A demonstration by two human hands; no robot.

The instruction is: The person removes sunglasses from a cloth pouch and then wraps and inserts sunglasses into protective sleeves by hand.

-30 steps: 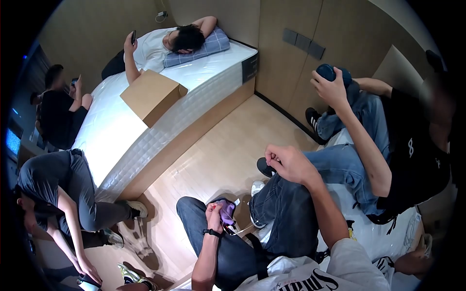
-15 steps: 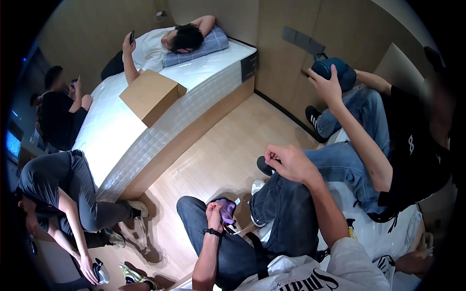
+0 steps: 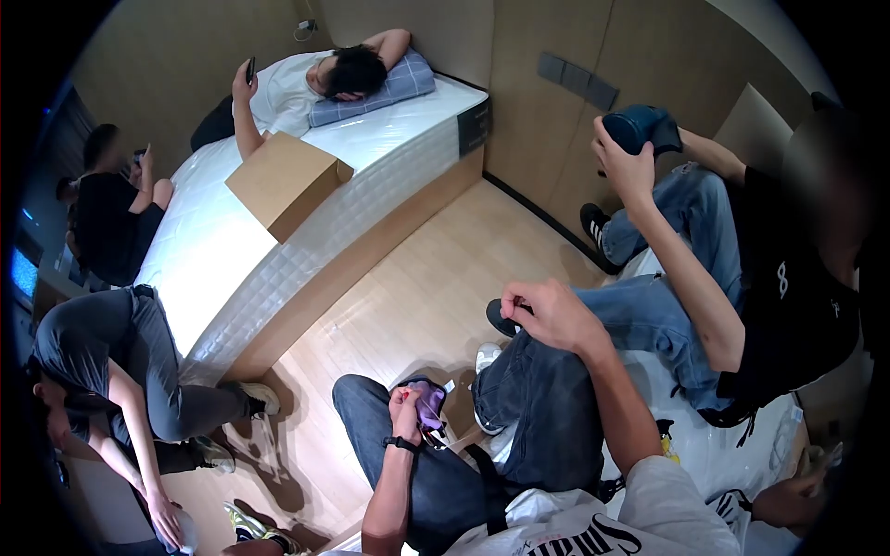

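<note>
My left hand [image 3: 405, 409] is closed on a small purple cloth item [image 3: 430, 404] above my left thigh. The item has a dark edge and a small white tag, and its exact kind does not show. A thin pale strand hangs near its lower side. My right hand [image 3: 549, 313] is raised over my right knee, apart from the purple item, with thumb and fingers pinched together. What the pinch holds, if anything, is too small to make out. A black band [image 3: 401, 444] circles my left wrist.
A cardboard box [image 3: 287, 181] sits on the plastic-wrapped mattress [image 3: 222, 250] opposite, where a person lies with a phone. At my right, another person holds a dark blue cap-like object [image 3: 635, 130]. Someone at the left leans down, one hand [image 3: 165, 521] near the floor.
The person at my right has turned the dark blue object and raised the near hand slightly. My own hands stay nearly in place, with the whole view shifted a little.
</note>
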